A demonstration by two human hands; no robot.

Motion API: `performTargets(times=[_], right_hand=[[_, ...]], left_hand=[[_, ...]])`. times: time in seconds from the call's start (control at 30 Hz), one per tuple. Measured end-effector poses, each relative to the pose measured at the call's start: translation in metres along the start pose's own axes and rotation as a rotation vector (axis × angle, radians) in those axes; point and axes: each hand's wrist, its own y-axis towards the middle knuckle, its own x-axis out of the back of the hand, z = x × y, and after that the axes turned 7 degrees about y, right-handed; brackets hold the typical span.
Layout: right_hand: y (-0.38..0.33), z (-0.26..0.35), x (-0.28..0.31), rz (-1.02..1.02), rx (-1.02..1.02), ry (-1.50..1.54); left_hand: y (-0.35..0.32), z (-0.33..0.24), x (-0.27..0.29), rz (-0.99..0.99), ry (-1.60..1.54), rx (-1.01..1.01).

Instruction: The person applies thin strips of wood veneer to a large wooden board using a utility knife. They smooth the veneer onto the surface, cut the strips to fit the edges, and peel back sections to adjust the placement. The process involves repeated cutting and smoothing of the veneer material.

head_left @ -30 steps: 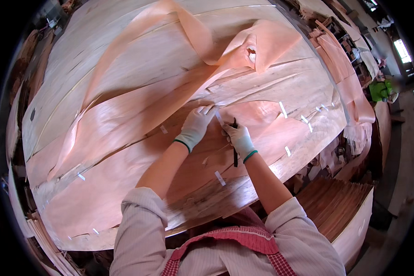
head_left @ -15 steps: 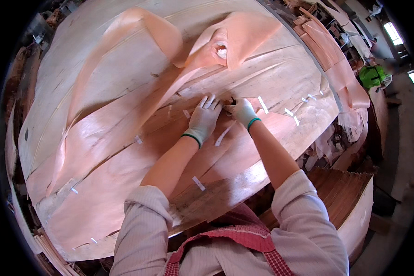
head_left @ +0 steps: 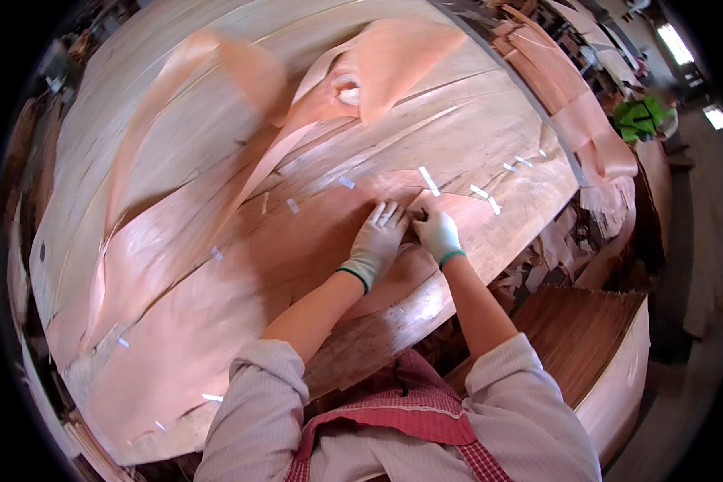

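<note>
Your left hand and right hand have shifted rightward and nearer your body, baring a white tape strip. Beneath them, the pink veneer sheet lies on a pale wood surface, its long axis slanting from lower left to upper right. Your left palm rests flat, fingers extended; your right grip is narrow, curled around a mostly hidden dark tool.

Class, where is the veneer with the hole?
In the head view, the holed veneer lies on the pale sheet at upper middle, beyond the left hand and right hand.
</note>
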Motion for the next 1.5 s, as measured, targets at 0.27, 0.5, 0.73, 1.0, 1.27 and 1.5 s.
performTargets(times=[0.27, 0.5, 0.73, 1.0, 1.27, 1.5], right_hand=[[-0.064, 0.004, 0.007, -0.204, -0.082, 0.914], [-0.086, 0.07, 0.094, -0.402, 0.189, 0.681], [-0.115, 0.104, 0.023, 0.029, 0.143, 0.643], [-0.101, 0.143, -0.095, 0.384, 0.059, 0.647], [-0.031, 0.199, -0.167, 0.409, -0.044, 0.562], [-0.011, 0.21, -0.202, 0.433, -0.046, 0.58]], left_hand=[[-0.008, 0.02, 0.012, -0.25, -0.269, 0.166], [-0.106, 0.172, 0.054, -0.174, 0.153, 0.913], [-0.143, 0.273, 0.127, -0.567, 0.35, 0.816], [-0.161, 0.237, 0.056, -0.599, 0.479, 0.806], [-0.166, 0.208, 0.073, -0.41, 0.163, 0.406], [-0.191, 0.234, 0.049, -0.397, 0.535, 0.695]])
